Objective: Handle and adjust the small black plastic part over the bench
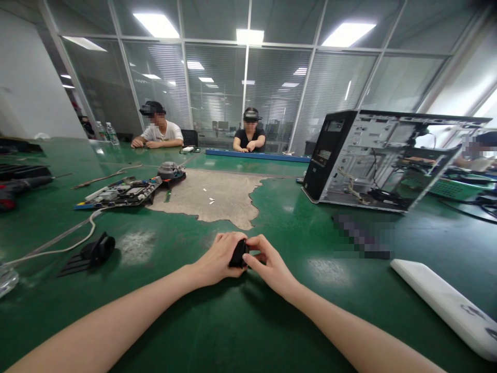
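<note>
Between both hands, just above the green table, is a small black boxy part point(237, 255) whose exact kind I cannot make out. My left hand point(219, 259) wraps around its left side, fingers curled over the far edge. With thumb and fingertips, my right hand point(267, 261) pinches its right edge. The left palm and the part's underside are hidden. To the left on the table lies a black plastic piece point(95, 251) with a round duct-like end and flat slats. Beyond the hands spreads a bare, worn patch point(209, 194) in the green surface.
An opened computer tower case point(373, 160) stands at the right. Near it lie a blurred dark strip point(361, 235) and a white slab-like object point(442, 305). Left of centre are a circuit board point(124, 191) and a cable point(91, 228). Two people sit across the table; another is far right.
</note>
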The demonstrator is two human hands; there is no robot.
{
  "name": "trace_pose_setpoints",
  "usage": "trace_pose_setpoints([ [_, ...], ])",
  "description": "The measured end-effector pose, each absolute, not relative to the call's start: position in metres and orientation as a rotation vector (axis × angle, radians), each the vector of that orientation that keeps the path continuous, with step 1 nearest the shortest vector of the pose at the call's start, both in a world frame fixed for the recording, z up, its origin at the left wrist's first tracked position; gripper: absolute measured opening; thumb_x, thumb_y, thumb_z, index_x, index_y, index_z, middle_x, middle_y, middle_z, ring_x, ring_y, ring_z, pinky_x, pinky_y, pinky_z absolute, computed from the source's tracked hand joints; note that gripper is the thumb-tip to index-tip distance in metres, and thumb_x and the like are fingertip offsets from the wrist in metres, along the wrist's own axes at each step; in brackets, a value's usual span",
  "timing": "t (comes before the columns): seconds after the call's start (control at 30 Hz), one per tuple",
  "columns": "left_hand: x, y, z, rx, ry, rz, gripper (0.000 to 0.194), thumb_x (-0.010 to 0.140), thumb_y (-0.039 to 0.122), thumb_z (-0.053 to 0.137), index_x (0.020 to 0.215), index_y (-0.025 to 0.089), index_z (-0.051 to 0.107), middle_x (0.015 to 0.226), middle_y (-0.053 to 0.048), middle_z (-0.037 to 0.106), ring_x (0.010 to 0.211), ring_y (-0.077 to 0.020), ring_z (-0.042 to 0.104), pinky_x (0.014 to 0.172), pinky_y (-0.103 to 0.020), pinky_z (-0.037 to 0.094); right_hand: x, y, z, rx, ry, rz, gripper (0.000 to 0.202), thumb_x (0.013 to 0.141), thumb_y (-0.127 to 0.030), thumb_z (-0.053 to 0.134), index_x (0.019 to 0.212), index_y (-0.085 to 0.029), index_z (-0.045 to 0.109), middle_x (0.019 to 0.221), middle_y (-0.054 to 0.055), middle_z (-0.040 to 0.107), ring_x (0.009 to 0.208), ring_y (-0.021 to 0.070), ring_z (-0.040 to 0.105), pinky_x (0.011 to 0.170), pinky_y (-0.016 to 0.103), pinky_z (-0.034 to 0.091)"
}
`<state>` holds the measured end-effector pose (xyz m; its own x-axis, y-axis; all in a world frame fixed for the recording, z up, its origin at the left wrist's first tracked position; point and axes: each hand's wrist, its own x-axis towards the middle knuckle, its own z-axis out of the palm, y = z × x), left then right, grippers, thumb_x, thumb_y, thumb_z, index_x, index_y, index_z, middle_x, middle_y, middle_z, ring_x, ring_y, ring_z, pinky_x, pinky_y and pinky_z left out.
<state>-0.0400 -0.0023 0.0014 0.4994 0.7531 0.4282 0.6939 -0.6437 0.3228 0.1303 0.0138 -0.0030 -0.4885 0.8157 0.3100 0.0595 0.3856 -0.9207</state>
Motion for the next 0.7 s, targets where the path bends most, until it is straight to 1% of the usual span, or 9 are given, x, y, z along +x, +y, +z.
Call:
trace_pose_setpoints([
  [0.1,-0.0392,-0.0027,0.0009,2.633,1.282,0.841,0.055,0.071,0.025,0.059,0.117,0.023,0.028,0.11,-0.006,0.049,0.101,-0.0231,0.047,0.087,-0.037,0.03,0.1301,0.014,-0.0036,-0.749,-1.825,1.105,0.009,0.079,-0.027,0.052,0.085,-0.02,0.051,0.092,0.003,0.051,0.089,0.0156,0.054,0.068,0.026,0.048],
  [0.2,-0.0385,-0.0028,0.0003,2.635,1.287,0.846,0.055,0.071,0.025,0.059,0.117,0.022,0.029,0.108,-0.006,0.05,0.1,-0.0229,0.047,0.087,-0.036,0.031,0.1289,0.016,-0.0051,-0.771,-1.794,1.166,0.013,0.079,-0.027,0.053,0.089,-0.021,0.049,0.093,0.002,0.052,0.09,0.0158,0.054,0.068,0.027,0.048],
  [0.3,-0.0388,-0.0027,-0.0002,2.633,1.289,0.864,0.054,0.071,0.025,0.059,0.116,0.022,0.03,0.107,-0.005,0.051,0.099,-0.0229,0.048,0.086,-0.036,0.031,0.1284,0.0159,-0.0052,-0.822,-1.802,1.251,0.016,0.08,-0.026,0.05,0.095,-0.02,0.047,0.089,0.002,0.054,0.082,0.0137,0.055,0.068,0.028,0.048],
  [0.37,-0.0394,-0.0027,-0.0002,2.636,1.284,0.865,0.054,0.07,0.024,0.059,0.116,0.022,0.03,0.107,-0.005,0.05,0.099,-0.0229,0.048,0.086,-0.036,0.031,0.1289,0.0137,-0.0042,-0.829,-1.843,1.234,0.016,0.08,-0.025,0.05,0.095,-0.021,0.047,0.086,0.001,0.055,0.077,0.013,0.055,0.067,0.028,0.048],
  [0.47,-0.0398,-0.0029,0.0002,2.641,1.271,0.849,0.055,0.07,0.021,0.058,0.116,0.023,0.03,0.108,-0.005,0.05,0.1,-0.0225,0.047,0.086,-0.036,0.031,0.1303,0.0097,-0.0031,-0.778,-1.902,1.048,0.017,0.077,-0.022,0.054,0.093,-0.022,0.049,0.094,0.003,0.052,0.087,0.0153,0.053,0.07,0.028,0.048],
  [0.53,-0.0396,-0.003,0.0003,2.64,1.267,0.848,0.054,0.07,0.021,0.058,0.116,0.023,0.03,0.108,-0.005,0.05,0.1,-0.0222,0.047,0.086,-0.036,0.031,0.1305,0.0095,-0.0039,-0.741,-1.905,0.961,0.014,0.077,-0.022,0.054,0.091,-0.022,0.051,0.099,0.004,0.05,0.093,0.0165,0.051,0.071,0.028,0.048],
  [0.6,-0.0392,-0.003,-0.0002,2.636,1.275,0.86,0.053,0.071,0.023,0.058,0.115,0.022,0.03,0.108,-0.005,0.05,0.1,-0.0221,0.047,0.086,-0.036,0.031,0.1299,0.012,-0.0058,-0.743,-1.869,1.009,0.01,0.079,-0.024,0.051,0.089,-0.021,0.05,0.097,0.004,0.05,0.093,0.0164,0.052,0.069,0.027,0.048],
  [0.7,-0.039,-0.0032,-0.0013,2.631,1.293,0.874,0.053,0.071,0.025,0.059,0.115,0.022,0.031,0.107,-0.005,0.05,0.099,-0.0223,0.048,0.086,-0.036,0.031,0.1286,0.0173,-0.0087,-0.796,-1.799,1.189,0.014,0.08,-0.027,0.05,0.092,-0.021,0.047,0.089,0.002,0.053,0.085,0.0147,0.054,0.066,0.027,0.049],
])
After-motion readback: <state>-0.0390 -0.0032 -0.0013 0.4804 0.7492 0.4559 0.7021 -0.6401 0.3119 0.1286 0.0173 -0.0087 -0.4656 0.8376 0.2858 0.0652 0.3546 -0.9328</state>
